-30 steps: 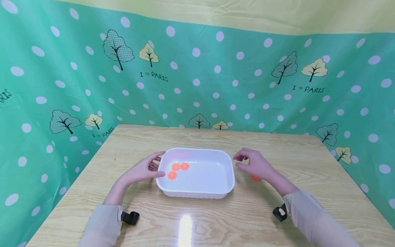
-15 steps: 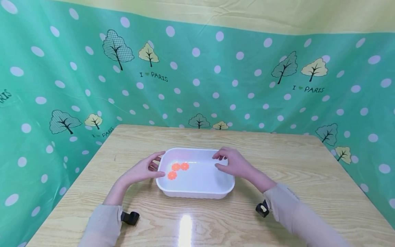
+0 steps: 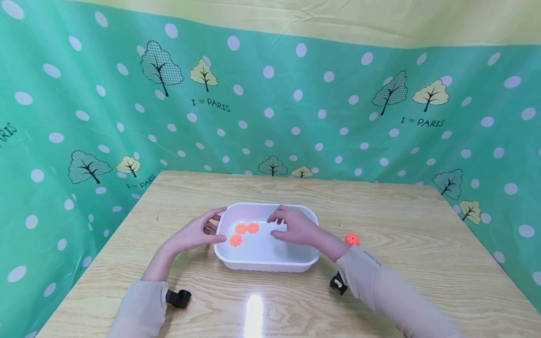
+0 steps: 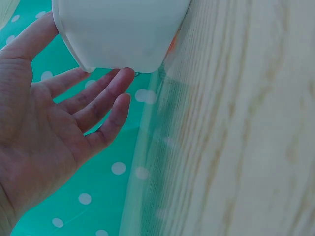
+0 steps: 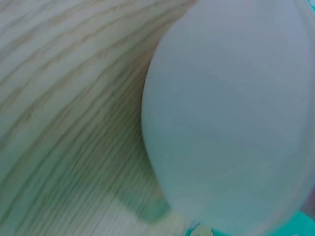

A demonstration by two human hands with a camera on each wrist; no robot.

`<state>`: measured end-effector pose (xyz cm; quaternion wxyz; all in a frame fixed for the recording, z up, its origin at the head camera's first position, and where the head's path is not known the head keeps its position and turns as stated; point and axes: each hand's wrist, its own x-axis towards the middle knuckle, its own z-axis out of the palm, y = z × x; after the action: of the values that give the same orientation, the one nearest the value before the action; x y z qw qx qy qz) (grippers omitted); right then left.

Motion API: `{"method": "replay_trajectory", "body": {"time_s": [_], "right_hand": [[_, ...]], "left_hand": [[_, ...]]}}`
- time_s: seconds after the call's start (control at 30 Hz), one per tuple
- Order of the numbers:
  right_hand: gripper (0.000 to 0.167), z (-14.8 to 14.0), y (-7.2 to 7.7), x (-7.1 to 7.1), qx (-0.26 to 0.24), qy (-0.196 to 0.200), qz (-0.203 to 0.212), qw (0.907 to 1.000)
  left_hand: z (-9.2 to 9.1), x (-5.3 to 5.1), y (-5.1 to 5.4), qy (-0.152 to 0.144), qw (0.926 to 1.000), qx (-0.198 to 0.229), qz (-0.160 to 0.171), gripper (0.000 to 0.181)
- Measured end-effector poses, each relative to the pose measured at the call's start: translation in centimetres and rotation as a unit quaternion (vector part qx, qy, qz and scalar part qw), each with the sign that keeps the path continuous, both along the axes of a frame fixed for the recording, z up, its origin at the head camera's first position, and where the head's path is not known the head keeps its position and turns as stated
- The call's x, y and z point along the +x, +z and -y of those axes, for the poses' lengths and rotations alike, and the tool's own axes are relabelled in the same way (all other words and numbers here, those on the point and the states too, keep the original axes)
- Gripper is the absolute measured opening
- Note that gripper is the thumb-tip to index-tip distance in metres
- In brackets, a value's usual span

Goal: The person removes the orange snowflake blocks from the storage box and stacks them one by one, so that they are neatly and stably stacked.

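A white plastic basin (image 3: 270,266) stands mid-table in the head view. Three orange notched, flower-like discs (image 3: 235,240) lie at the left of its floor. My left hand (image 3: 192,233) holds the basin's left end, its thumb over the rim and fingers about the outside. In the left wrist view, the left hand (image 4: 54,113) has its fingertips at the basin wall (image 4: 120,34). Inside the basin's opening hovers my right hand (image 3: 297,227), fingers bent, a gap between thumb and forefinger, nothing visible in it. The basin's outer wall (image 5: 226,108) fills much of the right wrist view.
Another orange disc (image 3: 352,239) lies on the wooden table (image 3: 405,220), right of the basin and beside my right forearm. A green dotted curtain (image 3: 270,112) hangs behind the table and along its sides. Each wrist wears a small black camera mount (image 3: 179,298).
My right hand has travelled left, from beside the basin's right end to over its interior. The disc on the table now shows fully. The left hand and basin stay put.
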<state>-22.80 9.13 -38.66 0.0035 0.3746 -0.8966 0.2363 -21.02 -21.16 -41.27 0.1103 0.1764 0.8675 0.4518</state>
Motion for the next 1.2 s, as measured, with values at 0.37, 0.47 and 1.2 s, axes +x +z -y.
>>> {"method": "replay_trajectory", "body": {"time_s": [0.37,0.47,1.2], "right_hand": [[0.036,3.1,-0.1,-0.1,0.039,0.011,0.038,0.9985],[0.038,3.7,-0.2,-0.3,0.055,0.004,0.046,0.9974],[0.048,5.6,-1.5,-1.4,0.141,0.002,0.052,0.9886]], "left_hand": [[0.1,-0.1,-0.1,-0.001,1.0,0.002,-0.002,0.076],[0.1,-0.1,-0.1,-0.001,1.0,0.003,-0.002,0.077],[0.0,0.0,0.0,0.0,1.0,0.002,-0.002,0.077]]}}
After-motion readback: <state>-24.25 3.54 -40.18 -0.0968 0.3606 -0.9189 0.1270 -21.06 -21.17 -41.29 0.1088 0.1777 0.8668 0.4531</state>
